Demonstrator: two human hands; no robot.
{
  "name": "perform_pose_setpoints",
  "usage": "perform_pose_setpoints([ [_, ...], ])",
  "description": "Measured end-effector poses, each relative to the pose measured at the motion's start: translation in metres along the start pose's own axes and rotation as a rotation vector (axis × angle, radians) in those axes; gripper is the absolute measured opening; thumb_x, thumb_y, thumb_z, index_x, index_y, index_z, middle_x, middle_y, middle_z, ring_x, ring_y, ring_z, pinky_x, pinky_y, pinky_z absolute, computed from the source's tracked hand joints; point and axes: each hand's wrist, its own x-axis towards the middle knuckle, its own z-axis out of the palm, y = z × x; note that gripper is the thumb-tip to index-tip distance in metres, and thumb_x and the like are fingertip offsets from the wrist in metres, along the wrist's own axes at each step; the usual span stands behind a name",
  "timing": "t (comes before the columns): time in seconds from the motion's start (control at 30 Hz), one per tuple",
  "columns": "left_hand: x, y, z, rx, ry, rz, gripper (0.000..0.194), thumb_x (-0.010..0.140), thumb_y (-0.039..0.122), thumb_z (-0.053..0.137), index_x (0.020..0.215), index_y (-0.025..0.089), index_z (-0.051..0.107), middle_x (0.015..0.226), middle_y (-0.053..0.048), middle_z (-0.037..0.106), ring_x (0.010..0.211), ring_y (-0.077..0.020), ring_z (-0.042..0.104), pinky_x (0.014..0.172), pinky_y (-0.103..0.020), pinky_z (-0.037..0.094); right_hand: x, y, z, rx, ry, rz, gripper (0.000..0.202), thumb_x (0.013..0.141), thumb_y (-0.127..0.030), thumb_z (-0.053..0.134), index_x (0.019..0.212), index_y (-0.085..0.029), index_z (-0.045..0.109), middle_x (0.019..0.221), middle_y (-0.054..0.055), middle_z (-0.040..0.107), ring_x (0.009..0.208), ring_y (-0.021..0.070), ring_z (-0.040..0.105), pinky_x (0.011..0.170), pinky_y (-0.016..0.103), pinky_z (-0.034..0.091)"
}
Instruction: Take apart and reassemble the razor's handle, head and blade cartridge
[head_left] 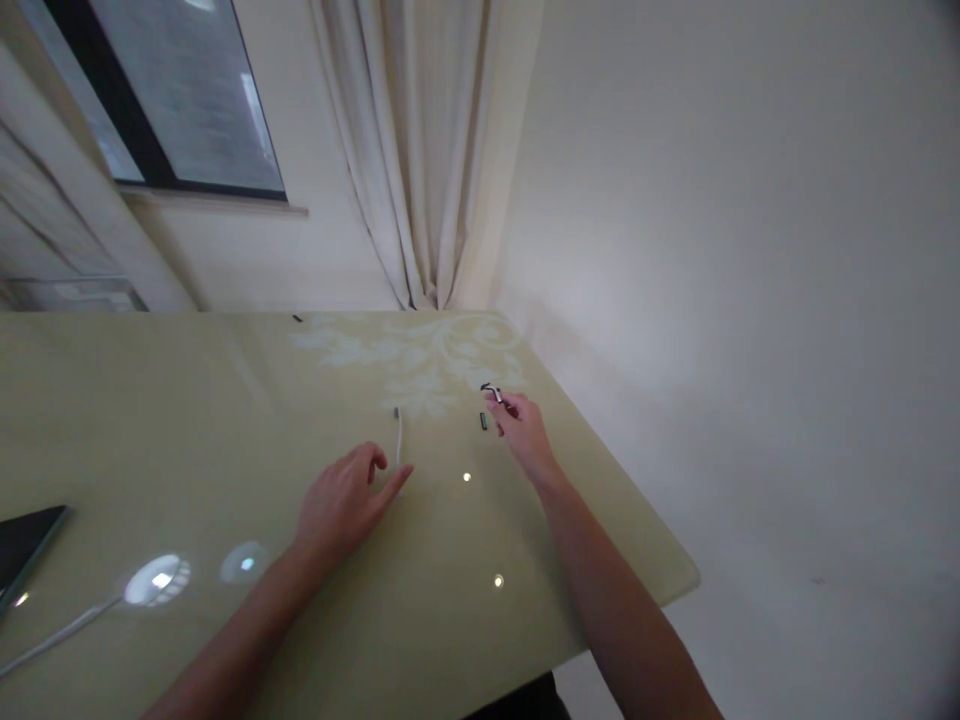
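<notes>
My right hand (523, 430) pinches a small black-and-white piece (497, 394) between thumb and fingers, over the right part of the table. Its kind is too small to make out. Just left of those fingers is a short dark bar (484, 421), apart from the hand. Near the table's middle, my left hand (349, 495) has its thumb stretched out and its other fingers bent, with a gap between them. Beyond that gap a short white cable (400, 440) with a grey end points away from me. Whether the left hand touches the cable cannot be made out.
The glossy pale table (180, 420) ends at a wall (750, 330) on the right. A small dark piece (298, 318) lies at its far edge. At left are a dark flat device (30, 540) and a white cord (64, 630). Curtains (420, 150) hang behind.
</notes>
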Motion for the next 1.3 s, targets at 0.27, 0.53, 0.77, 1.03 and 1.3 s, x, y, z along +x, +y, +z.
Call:
perform_pose_setpoints([
  [0.27, 0.0, 0.001, 0.009, 0.231, -0.168, 0.07, 0.039, 0.101, 0.046, 0.047, 0.073, 0.021, 0.057, 0.081, -0.007, 0.069, 0.077, -0.0245, 0.063, 0.072, -0.034, 0.036, 0.009, 0.022, -0.014, -0.291, 0.1, 0.228, 0.022, 0.085, -0.026, 0.075, 0.102, -0.012, 0.079, 0.09, 0.009, 0.078, 0.081, 0.0206, 0.07, 0.074, 0.028, 0.048],
  [0.53, 0.003, -0.002, 0.008, 0.192, -0.165, -0.004, 0.031, 0.097, 0.037, 0.051, 0.071, 0.021, 0.059, 0.075, -0.006, 0.069, 0.069, -0.0216, 0.062, 0.066, -0.03, 0.032, 0.01, 0.028, -0.013, -0.504, 0.132, 0.255, 0.014, 0.09, -0.027, 0.071, 0.091, -0.016, 0.079, 0.091, 0.011, 0.079, 0.085, 0.0224, 0.072, 0.074, 0.029, 0.048],
  [0.77, 0.001, 0.001, 0.016, -0.017, -0.036, 0.031, 0.033, 0.095, 0.041, 0.049, 0.067, 0.024, 0.049, 0.067, -0.001, 0.058, 0.062, -0.0187, 0.054, 0.061, -0.029, 0.032, 0.009, 0.031, -0.011, -0.527, 0.12, 0.254, 0.012, 0.09, -0.027, 0.075, 0.087, -0.016, 0.079, 0.09, 0.01, 0.079, 0.085, 0.0233, 0.071, 0.073, 0.03, 0.046],
  [1.03, 0.012, 0.034, 0.014, -0.239, 0.113, 0.148, 0.035, 0.096, 0.044, 0.049, 0.067, 0.024, 0.046, 0.063, 0.003, 0.049, 0.06, -0.0165, 0.047, 0.061, -0.028, 0.033, 0.008, 0.009, -0.007, -0.43, 0.175, 0.128, 0.032, 0.1, -0.04, 0.063, 0.091, -0.014, 0.077, 0.091, 0.012, 0.075, 0.082, 0.0216, 0.066, 0.075, 0.031, 0.045],
  [1.3, 0.053, 0.086, 0.041, -0.238, 0.007, 0.299, 0.031, 0.1, 0.039, 0.05, 0.079, 0.021, 0.061, 0.078, -0.002, 0.062, 0.071, -0.0172, 0.057, 0.068, -0.029, 0.04, -0.002, -0.019, 0.022, 0.457, -0.173, -0.007, 0.052, 0.088, -0.068, 0.065, 0.083, -0.016, 0.07, 0.071, 0.001, 0.064, 0.061, 0.0131, 0.057, 0.058, 0.024, 0.044],
])
